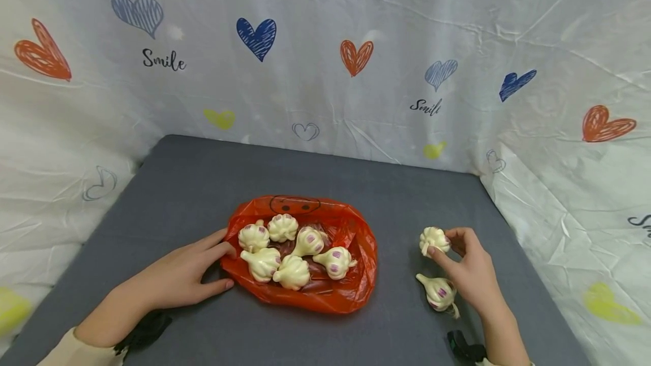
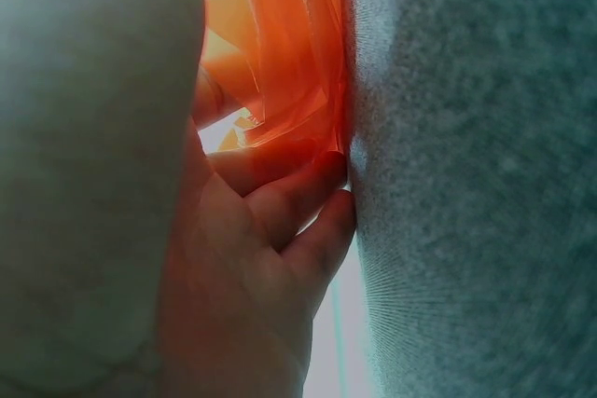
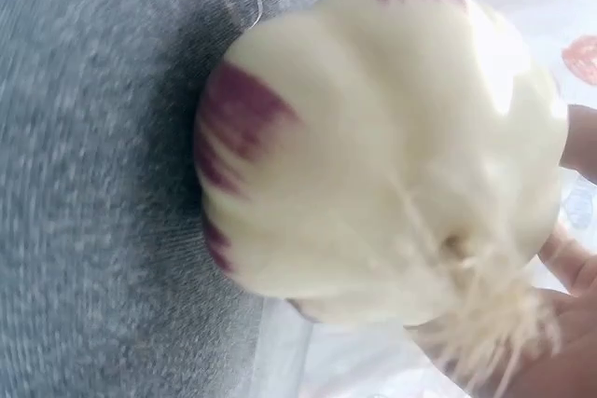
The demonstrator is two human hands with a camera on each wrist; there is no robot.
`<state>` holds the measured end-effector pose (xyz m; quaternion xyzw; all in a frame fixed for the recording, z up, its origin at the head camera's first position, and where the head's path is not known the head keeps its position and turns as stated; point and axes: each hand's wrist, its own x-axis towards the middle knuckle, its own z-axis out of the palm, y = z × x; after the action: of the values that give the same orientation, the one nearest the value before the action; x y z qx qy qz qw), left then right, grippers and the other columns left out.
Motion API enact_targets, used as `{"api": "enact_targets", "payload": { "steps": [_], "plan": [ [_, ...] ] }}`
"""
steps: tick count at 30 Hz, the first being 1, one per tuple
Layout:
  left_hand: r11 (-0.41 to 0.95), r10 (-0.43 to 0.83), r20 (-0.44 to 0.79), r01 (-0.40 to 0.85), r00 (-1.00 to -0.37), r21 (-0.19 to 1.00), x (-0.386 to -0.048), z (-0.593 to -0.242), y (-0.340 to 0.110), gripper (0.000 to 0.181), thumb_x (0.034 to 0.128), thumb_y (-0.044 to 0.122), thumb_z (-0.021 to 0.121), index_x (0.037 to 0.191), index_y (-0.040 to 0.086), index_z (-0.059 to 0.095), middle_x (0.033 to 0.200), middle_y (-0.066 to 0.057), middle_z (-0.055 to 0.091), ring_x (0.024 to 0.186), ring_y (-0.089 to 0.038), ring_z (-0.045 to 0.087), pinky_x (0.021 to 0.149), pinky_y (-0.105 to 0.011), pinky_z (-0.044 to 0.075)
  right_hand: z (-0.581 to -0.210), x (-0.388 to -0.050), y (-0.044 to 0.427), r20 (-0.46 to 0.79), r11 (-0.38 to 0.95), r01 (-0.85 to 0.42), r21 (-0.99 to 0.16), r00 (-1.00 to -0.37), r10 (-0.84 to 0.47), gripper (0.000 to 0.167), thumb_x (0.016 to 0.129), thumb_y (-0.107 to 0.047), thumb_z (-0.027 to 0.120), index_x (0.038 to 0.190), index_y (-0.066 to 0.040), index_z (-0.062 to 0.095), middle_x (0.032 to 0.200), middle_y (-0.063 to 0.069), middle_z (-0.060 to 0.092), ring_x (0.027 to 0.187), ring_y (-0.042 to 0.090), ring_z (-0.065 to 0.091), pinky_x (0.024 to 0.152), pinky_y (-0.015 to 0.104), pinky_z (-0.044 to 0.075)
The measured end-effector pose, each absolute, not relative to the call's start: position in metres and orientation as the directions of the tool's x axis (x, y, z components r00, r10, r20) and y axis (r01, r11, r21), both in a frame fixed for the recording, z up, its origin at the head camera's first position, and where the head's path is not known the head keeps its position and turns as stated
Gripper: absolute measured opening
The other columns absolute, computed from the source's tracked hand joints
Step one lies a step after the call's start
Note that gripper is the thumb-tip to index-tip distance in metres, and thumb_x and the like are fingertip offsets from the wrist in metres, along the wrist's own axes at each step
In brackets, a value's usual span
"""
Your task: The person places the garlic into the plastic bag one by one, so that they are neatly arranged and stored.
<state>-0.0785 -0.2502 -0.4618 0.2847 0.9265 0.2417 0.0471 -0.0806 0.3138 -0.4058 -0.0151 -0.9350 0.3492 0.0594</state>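
Observation:
A red plastic bag (image 1: 330, 301) lies with its mouth spread, and several white-and-purple garlic bulbs (image 1: 292, 273) sit inside. My left hand (image 1: 185, 270) touches the bag's left side, its fingers fairly straight and the thumb apart; in the left wrist view, fingertips of the left hand (image 2: 270, 230) meet the red plastic (image 2: 289, 53) close to the table. At the right, my right hand (image 1: 473, 267) pinches one garlic bulb (image 1: 434, 240) between thumb and fingers. Another garlic bulb (image 1: 438, 292) lies just below it, filling much of the right wrist view with its roots (image 3: 490, 323) showing.
The grey table (image 1: 315, 338) ends at the back and sides against a pale curtain (image 1: 315, 95) printed with hearts and words. A strip of table lies between the bag and the right-hand bulbs. A black wrist strap (image 1: 465, 348) sits on the right wrist.

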Motion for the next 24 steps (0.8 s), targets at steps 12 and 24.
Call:
{"api": "enact_targets", "payload": {
  "steps": [12, 24],
  "plan": [
    [0.716, 0.558, 0.053, 0.513, -0.828, 0.473, -0.078, -0.463, -0.251, 0.035, 0.1001, 0.061, 0.075, 0.127, 0.042, 0.061, 0.166, -0.011, 0.047, 0.141, -0.033, 0.059, 0.104, -0.056, 0.056, -0.403, -0.083, 0.308, 0.12, 0.749, -0.044, -0.662, -0.992, 0.048, 0.062, 0.102, -0.047, 0.079, 0.139, -0.005, 0.052, 0.145, 0.018, 0.06, 0.139, 0.047, 0.057, 0.109, 0.068, 0.046],
    [0.724, 0.554, 0.043, 0.507, -0.831, 0.467, -0.079, -0.461, -0.25, 0.037, 0.0995, 0.059, 0.077, 0.128, 0.04, 0.062, 0.165, -0.01, 0.047, 0.141, -0.032, 0.059, 0.104, -0.056, 0.056, -0.4, -0.089, 0.3, 0.173, 0.76, -0.104, -0.642, -0.985, 0.011, 0.061, 0.102, -0.045, 0.08, 0.141, -0.005, 0.055, 0.14, 0.017, 0.064, 0.137, 0.045, 0.06, 0.109, 0.066, 0.047]
  ]
}}
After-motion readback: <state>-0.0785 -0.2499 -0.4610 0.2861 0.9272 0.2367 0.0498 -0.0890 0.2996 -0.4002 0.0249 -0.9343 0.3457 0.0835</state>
